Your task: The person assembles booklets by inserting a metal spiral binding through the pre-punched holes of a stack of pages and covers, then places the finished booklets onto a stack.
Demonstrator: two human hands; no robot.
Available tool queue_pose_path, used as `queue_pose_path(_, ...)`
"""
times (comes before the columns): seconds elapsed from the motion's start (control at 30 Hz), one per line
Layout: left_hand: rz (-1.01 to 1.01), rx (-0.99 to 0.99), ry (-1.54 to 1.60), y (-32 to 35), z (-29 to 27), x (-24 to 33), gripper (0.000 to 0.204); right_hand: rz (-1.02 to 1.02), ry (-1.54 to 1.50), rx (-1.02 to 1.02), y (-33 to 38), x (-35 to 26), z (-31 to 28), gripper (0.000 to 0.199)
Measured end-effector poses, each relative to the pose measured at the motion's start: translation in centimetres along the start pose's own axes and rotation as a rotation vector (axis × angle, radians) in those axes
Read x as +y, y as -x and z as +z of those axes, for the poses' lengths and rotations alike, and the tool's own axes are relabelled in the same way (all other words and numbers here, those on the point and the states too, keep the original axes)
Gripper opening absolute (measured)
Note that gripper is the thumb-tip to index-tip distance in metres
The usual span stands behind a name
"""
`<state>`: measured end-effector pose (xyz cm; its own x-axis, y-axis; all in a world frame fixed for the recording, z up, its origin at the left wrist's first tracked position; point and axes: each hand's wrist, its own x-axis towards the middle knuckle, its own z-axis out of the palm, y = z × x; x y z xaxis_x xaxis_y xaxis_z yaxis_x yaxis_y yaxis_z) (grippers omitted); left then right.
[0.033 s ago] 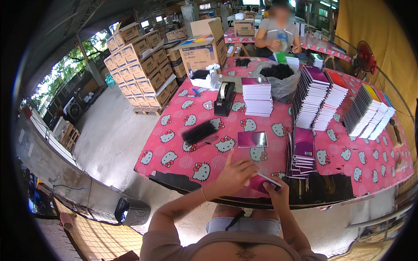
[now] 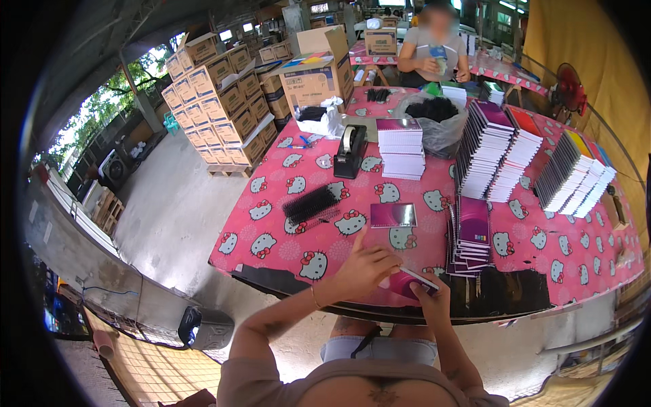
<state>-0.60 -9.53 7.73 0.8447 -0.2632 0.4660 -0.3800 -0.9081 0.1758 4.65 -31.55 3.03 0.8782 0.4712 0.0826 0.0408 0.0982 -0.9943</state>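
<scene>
My left hand (image 2: 366,266) and my right hand (image 2: 428,293) hold a small magenta notebook (image 2: 405,282) between them at the near edge of the pink cartoon-cat tablecloth (image 2: 298,224). The left hand's fingers rest on its upper side; the right hand grips its right edge from below. Just right of my hands lies a fanned pile of purple notebooks (image 2: 469,234). One closed magenta notebook (image 2: 392,215) lies flat farther in. A bundle of black binding combs (image 2: 310,203) lies to its left.
A black tape dispenser (image 2: 350,151), a stack of white-edged notebooks (image 2: 400,148) and long rows of notebooks (image 2: 498,146) stand farther back. A bag of black combs (image 2: 434,112) sits behind. Another person (image 2: 434,47) works at the far table. Cardboard boxes (image 2: 217,95) are stacked at left.
Nothing has visibly changed; both hands stay on the small magenta notebook at the table's near edge.
</scene>
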Motion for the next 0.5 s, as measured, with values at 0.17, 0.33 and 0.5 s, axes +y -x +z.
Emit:
queue_pose_path(0.17, -0.002, -0.094, 0.219, -0.2, -0.9, 0.0, 0.025, -0.010, 0.029, -0.085, 0.1, 0.6, -0.6, 0.021)
queue_pose_path(0.33, 0.045, -0.153, 0.238, 0.3, -0.2, -1.2, 0.023, 0.007, 0.063, -0.109, 0.1, 0.9, -0.5, 0.019)
queue_pose_path(0.5, -0.011, -0.157, 0.238, 0.1, 0.2, -1.3, 0.024, -0.036, 0.152, -0.101, -0.3, 1.3, -0.8, 0.019)
